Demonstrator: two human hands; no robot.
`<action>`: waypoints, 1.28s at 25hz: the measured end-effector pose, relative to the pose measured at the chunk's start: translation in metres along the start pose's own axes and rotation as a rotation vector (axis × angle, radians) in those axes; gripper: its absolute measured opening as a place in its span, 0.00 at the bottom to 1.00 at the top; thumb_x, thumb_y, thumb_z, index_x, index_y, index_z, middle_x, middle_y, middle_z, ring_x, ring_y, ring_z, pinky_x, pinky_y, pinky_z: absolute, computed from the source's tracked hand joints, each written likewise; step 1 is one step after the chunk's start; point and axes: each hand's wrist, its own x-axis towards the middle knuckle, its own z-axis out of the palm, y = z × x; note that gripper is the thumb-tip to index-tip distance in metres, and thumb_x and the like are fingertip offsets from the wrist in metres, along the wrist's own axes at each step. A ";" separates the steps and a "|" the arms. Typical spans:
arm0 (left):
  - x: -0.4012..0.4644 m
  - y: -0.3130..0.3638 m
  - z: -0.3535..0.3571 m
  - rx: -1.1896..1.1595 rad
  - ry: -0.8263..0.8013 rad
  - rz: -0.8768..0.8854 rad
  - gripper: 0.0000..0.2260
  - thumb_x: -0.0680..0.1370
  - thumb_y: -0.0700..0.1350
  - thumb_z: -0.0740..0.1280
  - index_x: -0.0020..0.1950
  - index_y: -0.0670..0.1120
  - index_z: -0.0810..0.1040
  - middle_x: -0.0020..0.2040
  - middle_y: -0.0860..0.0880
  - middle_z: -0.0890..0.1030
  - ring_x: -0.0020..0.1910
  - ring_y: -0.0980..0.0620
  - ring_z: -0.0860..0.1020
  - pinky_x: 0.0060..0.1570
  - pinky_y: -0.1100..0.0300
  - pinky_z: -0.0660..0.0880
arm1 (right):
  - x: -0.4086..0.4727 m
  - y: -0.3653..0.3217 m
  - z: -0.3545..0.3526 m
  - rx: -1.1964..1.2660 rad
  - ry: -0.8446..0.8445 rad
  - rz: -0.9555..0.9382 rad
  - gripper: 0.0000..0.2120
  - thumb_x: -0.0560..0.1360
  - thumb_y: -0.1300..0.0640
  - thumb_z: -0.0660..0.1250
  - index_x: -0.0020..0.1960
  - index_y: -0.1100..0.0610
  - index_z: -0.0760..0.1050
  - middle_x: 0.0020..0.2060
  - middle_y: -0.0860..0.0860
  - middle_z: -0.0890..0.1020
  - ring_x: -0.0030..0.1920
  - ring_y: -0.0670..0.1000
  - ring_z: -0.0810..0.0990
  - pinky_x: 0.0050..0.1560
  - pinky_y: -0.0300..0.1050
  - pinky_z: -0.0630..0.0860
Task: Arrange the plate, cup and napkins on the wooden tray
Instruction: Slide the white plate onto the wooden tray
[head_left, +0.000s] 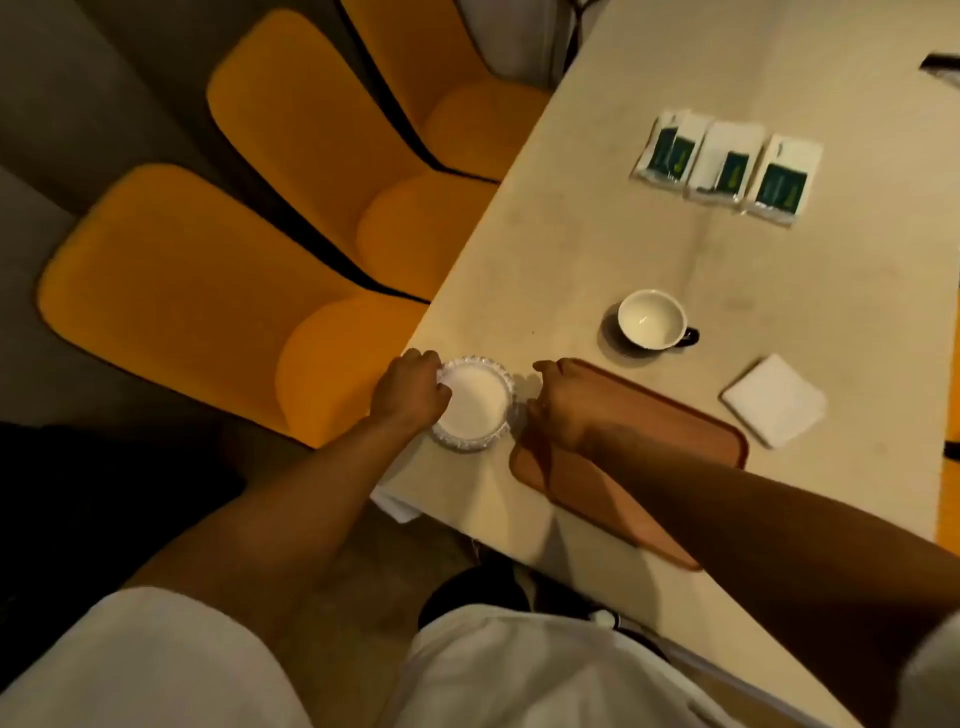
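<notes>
A small white plate (478, 402) with a scalloped glass rim sits near the table's left edge. My left hand (413, 387) grips its left rim. My right hand (558, 402) is at its right rim, fingers curled; whether it touches the plate is unclear. The brown wooden tray (691, 431) lies just right of the plate, partly under my right forearm. A white cup (652, 318) with a dark handle stands upright beyond the tray. A folded white napkin (774, 400) lies to the tray's right.
Several white-and-green sachets (727, 166) lie in a row at the far side of the beige table (571, 234). Three orange chairs (208, 291) stand along the table's left edge. A dark object (940, 65) shows at the far right.
</notes>
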 end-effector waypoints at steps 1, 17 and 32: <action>0.009 -0.009 0.003 -0.039 -0.035 -0.025 0.16 0.76 0.45 0.68 0.63 0.42 0.77 0.61 0.39 0.79 0.58 0.39 0.77 0.54 0.49 0.77 | 0.010 -0.006 0.005 -0.046 -0.005 0.025 0.25 0.79 0.47 0.60 0.72 0.58 0.65 0.63 0.59 0.76 0.60 0.61 0.74 0.59 0.50 0.71; 0.057 -0.037 0.041 -0.414 -0.249 -0.315 0.14 0.75 0.44 0.67 0.60 0.44 0.79 0.56 0.43 0.83 0.52 0.43 0.80 0.46 0.56 0.74 | 0.067 -0.014 0.058 0.390 -0.230 0.425 0.23 0.76 0.56 0.65 0.69 0.61 0.68 0.60 0.59 0.78 0.58 0.59 0.77 0.52 0.46 0.73; 0.056 0.049 0.033 -0.441 -0.185 -0.254 0.11 0.75 0.41 0.68 0.56 0.43 0.83 0.55 0.43 0.85 0.54 0.43 0.82 0.49 0.59 0.74 | 0.027 0.059 0.022 0.714 0.053 0.468 0.11 0.70 0.58 0.71 0.49 0.49 0.73 0.45 0.50 0.81 0.46 0.51 0.79 0.46 0.43 0.73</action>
